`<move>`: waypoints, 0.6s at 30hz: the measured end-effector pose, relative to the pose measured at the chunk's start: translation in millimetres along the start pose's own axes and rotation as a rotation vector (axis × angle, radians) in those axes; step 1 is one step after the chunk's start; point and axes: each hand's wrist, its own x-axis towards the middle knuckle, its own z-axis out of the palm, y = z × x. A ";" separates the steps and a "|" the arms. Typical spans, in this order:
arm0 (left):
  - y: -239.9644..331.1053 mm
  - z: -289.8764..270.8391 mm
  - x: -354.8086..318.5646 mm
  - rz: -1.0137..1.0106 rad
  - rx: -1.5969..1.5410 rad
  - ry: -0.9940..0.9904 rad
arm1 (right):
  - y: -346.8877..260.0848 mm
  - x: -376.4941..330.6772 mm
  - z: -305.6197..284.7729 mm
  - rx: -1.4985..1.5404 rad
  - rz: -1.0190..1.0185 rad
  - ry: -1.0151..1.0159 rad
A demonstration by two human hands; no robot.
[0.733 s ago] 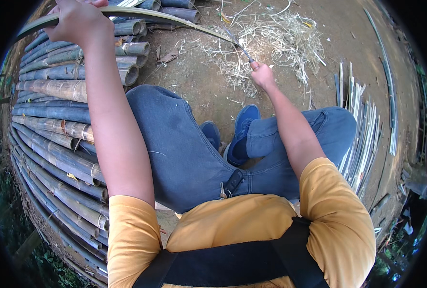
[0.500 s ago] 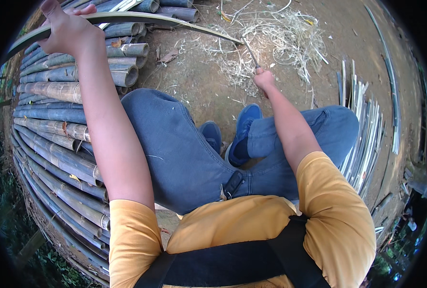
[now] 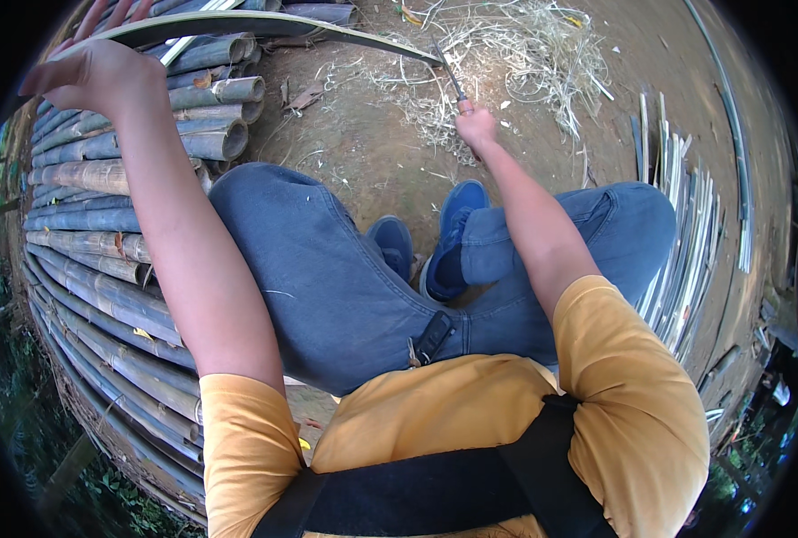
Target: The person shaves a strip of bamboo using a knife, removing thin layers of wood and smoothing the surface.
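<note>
A long, curved bamboo strip [image 3: 264,21], dark on one face and pale along its edge, spans the upper left. My left hand [image 3: 116,76] has it near the left end, thumb below the strip and fingers over its far side. Out in front, my right hand [image 3: 477,127] is closed round the handle of a knife [image 3: 451,73]. The narrow blade points away from me, and its upper part meets the strip's right end. Whether the edge is cutting into the bamboo is too small to tell.
Thick bamboo poles [image 3: 103,238] are stacked along my left side. Pale shavings [image 3: 542,63] litter the ground ahead. A bundle of thin strips [image 3: 686,242] lies beside my right knee, with longer strips [image 3: 731,117] farther right. My shoes [image 3: 462,211] are close below the knife.
My left hand has shifted down and left, its wrist turned. The strip's right end and the knife in my right hand have moved slightly left and up.
</note>
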 end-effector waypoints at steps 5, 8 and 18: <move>6.7 10.7 -1.9 -0.089 -0.352 0.091 | 6.1 -0.2 -0.2 0.053 -0.053 0.002; 45.4 36.9 -11.3 -0.177 -0.141 0.183 | -5.6 -3.2 -20.3 -0.048 0.008 0.011; 59.8 36.0 -30.9 0.099 -0.269 0.244 | -0.7 -58.3 -34.9 -0.116 0.094 0.012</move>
